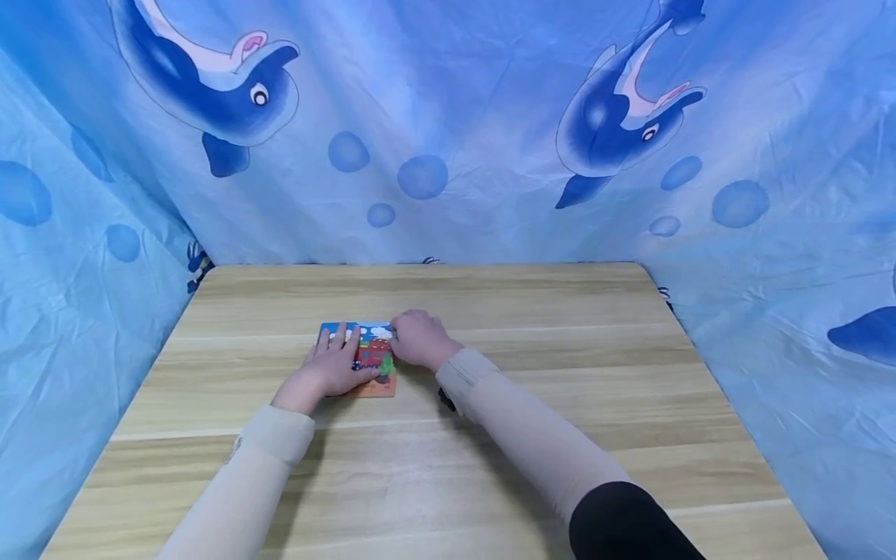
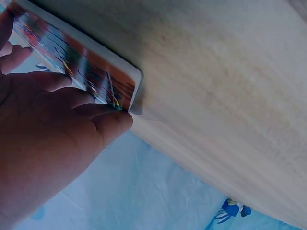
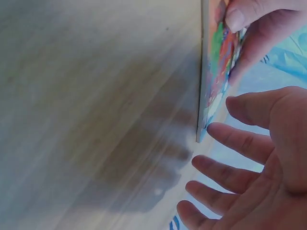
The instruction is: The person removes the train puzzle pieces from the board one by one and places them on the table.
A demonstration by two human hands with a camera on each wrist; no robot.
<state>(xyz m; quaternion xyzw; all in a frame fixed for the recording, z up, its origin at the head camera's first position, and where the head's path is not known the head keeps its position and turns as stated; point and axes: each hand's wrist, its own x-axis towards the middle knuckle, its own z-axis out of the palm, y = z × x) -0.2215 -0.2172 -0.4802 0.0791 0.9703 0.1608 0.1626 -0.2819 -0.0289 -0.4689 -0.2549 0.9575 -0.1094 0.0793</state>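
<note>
A small flat picture puzzle (image 1: 373, 389) lies on the table, showing a blue sky with white clouds, a red shape and a green tree. My left hand (image 1: 334, 369) rests across its left part with fingers spread, covering some of the picture. In the left wrist view, dark lines cross the puzzle (image 2: 96, 72) inside its plain border, beside the left hand (image 2: 53, 124). My right hand (image 1: 421, 339) is at the upper right corner. From the right wrist, the right hand (image 3: 259, 158) shows its index fingertip at the puzzle's (image 3: 216, 72) corner, thumb apart from it.
The wood-grain table (image 1: 560, 373) stretches around the puzzle on all sides. Blue curtains (image 1: 476, 93) printed with dolphins and bubbles hang behind the table and along both its sides.
</note>
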